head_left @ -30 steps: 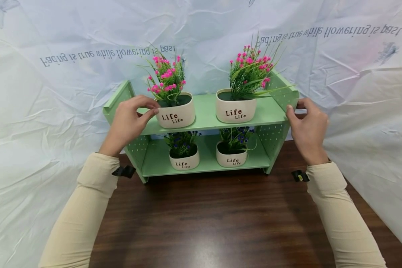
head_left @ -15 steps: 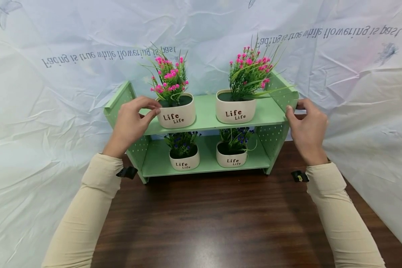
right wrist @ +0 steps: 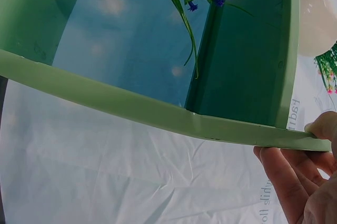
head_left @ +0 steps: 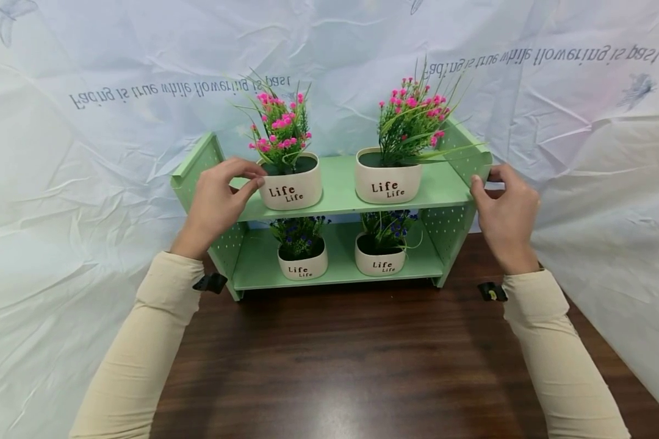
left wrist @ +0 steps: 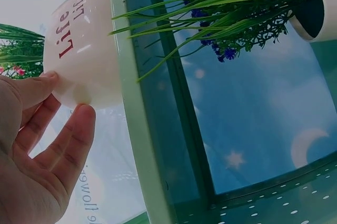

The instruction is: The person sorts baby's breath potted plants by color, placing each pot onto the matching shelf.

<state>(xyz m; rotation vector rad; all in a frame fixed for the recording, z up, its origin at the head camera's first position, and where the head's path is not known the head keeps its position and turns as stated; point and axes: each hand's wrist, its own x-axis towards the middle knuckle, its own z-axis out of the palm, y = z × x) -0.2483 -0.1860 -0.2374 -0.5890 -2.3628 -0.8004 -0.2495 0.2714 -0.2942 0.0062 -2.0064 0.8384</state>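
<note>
My left hand (head_left: 218, 198) holds the left end of a cream flowerpot (head_left: 292, 188) lettered "Life", with pink flowers, on the top board of a green shelf (head_left: 337, 204). In the left wrist view, the thumb (left wrist: 48, 77) lies on the pot's front and another fingertip presses its end. My right hand (head_left: 506, 213) pinches the front edge of the shelf's right side panel (right wrist: 237, 133), thumb on one face and fingers on the other. A second pink-flowered pot (head_left: 387, 183) stands to the right on the same board, apart from both hands.
Two smaller "Life" pots, left (head_left: 303, 265) and right (head_left: 380, 261), stand on the lower board with blue flowers. The shelf stands on a dark wooden table (head_left: 329, 353). A pale printed cloth (head_left: 351, 36) hangs behind and at both sides.
My left hand and the left pink-flowered pot have shifted slightly to the right along the top board. The right hand keeps its grip on the side panel.
</note>
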